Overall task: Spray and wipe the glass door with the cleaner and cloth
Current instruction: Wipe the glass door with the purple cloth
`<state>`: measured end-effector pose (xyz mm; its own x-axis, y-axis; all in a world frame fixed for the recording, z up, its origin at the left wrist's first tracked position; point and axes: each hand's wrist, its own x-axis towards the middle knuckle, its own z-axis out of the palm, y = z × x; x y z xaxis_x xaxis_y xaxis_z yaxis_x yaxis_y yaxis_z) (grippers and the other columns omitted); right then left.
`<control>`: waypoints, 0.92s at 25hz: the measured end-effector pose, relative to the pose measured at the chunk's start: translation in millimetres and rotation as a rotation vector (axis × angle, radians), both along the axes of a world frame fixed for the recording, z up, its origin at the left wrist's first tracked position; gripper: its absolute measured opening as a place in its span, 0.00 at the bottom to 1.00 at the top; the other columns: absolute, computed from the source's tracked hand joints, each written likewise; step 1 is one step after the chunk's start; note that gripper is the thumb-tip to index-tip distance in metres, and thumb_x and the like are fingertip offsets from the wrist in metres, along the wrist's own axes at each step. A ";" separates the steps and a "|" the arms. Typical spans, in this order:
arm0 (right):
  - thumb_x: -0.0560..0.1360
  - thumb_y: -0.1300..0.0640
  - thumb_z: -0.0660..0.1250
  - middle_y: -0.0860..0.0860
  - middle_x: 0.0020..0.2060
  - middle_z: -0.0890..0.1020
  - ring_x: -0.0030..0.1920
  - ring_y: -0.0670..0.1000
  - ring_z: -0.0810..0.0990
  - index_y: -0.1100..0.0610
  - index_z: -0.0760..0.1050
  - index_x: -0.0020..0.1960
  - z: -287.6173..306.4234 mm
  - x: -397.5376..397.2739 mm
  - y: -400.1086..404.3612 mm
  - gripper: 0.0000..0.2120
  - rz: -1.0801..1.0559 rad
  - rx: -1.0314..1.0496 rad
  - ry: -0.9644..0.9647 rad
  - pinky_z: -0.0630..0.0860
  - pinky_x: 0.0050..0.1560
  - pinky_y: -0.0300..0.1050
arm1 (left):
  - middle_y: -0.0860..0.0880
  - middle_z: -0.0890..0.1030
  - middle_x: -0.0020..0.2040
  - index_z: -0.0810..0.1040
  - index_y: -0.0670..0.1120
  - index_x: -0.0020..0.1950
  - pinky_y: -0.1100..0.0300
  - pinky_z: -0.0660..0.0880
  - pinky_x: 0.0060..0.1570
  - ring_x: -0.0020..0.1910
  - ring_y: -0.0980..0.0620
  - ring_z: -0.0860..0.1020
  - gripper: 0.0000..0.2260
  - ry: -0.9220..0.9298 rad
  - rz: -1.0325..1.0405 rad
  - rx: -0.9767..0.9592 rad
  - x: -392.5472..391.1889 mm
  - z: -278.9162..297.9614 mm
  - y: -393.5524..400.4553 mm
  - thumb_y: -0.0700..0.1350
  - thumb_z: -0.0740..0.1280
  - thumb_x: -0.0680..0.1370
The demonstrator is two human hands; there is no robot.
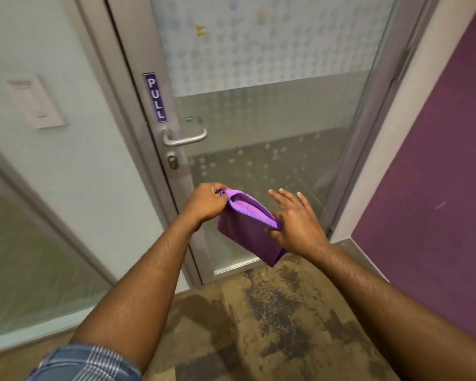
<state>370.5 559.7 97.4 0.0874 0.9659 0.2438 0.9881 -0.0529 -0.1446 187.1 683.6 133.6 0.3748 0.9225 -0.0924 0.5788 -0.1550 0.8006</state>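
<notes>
A folded purple cloth (241, 235) hangs between both hands in front of the lower part of the glass door (272, 111). My left hand (206, 203) pinches its upper left corner in a closed fist. My right hand (297, 224) grips the cloth's right edge between thumb and a finger, the other fingers spread. The door has a frosted dotted pane, a grey metal frame, a lever handle (184, 138) and a blue PULL sign (155, 97). No spray bottle is in view.
A fixed glass panel (52, 188) stands left of the door, with a white wall plate (36, 101) behind it. A purple wall (437, 174) closes in on the right. Mottled brown carpet (259, 312) covers the floor below.
</notes>
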 end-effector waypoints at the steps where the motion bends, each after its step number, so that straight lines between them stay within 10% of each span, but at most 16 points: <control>1: 0.70 0.46 0.72 0.50 0.76 0.63 0.76 0.50 0.57 0.54 0.81 0.41 -2.8 7.2 4.8 0.11 -0.015 -0.003 0.022 0.47 0.76 0.52 | 0.45 0.85 0.42 0.85 0.46 0.45 0.53 0.79 0.46 0.44 0.46 0.82 0.11 -0.049 -0.002 -0.063 15.5 7.2 10.1 0.48 0.64 0.74; 6: 0.72 0.46 0.70 0.49 0.77 0.61 0.76 0.50 0.56 0.55 0.79 0.44 -21.5 23.5 30.2 0.12 0.012 -0.047 0.183 0.46 0.75 0.49 | 0.49 0.85 0.40 0.87 0.47 0.41 0.60 0.75 0.42 0.40 0.51 0.81 0.13 0.048 -0.045 0.075 87.1 25.0 44.7 0.56 0.72 0.73; 11: 0.70 0.39 0.72 0.48 0.70 0.73 0.67 0.44 0.71 0.50 0.84 0.52 -6.2 86.8 71.7 0.19 0.105 -0.096 0.795 0.64 0.68 0.38 | 0.47 0.85 0.48 0.81 0.51 0.64 0.64 0.72 0.52 0.50 0.48 0.82 0.18 0.444 -0.433 0.467 142.2 49.9 76.4 0.44 0.73 0.74; 14: 0.72 0.45 0.72 0.51 0.69 0.73 0.70 0.51 0.70 0.53 0.74 0.67 4.3 152.5 110.4 0.26 -0.125 0.227 0.580 0.64 0.71 0.46 | 0.46 0.85 0.53 0.73 0.51 0.72 0.59 0.73 0.58 0.57 0.48 0.80 0.26 0.522 -0.440 0.538 166.9 65.3 97.1 0.46 0.74 0.75; 17: 0.69 0.43 0.72 0.52 0.78 0.56 0.77 0.54 0.53 0.49 0.60 0.76 7.4 206.0 151.4 0.40 -0.046 -0.005 0.326 0.51 0.76 0.55 | 0.48 0.84 0.56 0.73 0.52 0.72 0.57 0.74 0.59 0.60 0.49 0.80 0.24 0.590 -0.417 0.560 200.7 78.7 112.7 0.47 0.73 0.76; 23: 0.66 0.46 0.77 0.52 0.56 0.78 0.60 0.55 0.75 0.55 0.80 0.44 19.8 277.8 204.8 0.14 0.134 -0.045 0.382 0.65 0.66 0.48 | 0.50 0.85 0.57 0.78 0.52 0.67 0.54 0.77 0.58 0.58 0.49 0.81 0.18 0.639 -0.376 0.592 242.1 96.1 141.5 0.46 0.71 0.77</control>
<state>648.3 764.5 117.3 0.0362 0.9838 0.1753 0.8621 0.0579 -0.5034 429.3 825.1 229.7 0.6970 0.7145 0.0612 0.7100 -0.6995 0.0813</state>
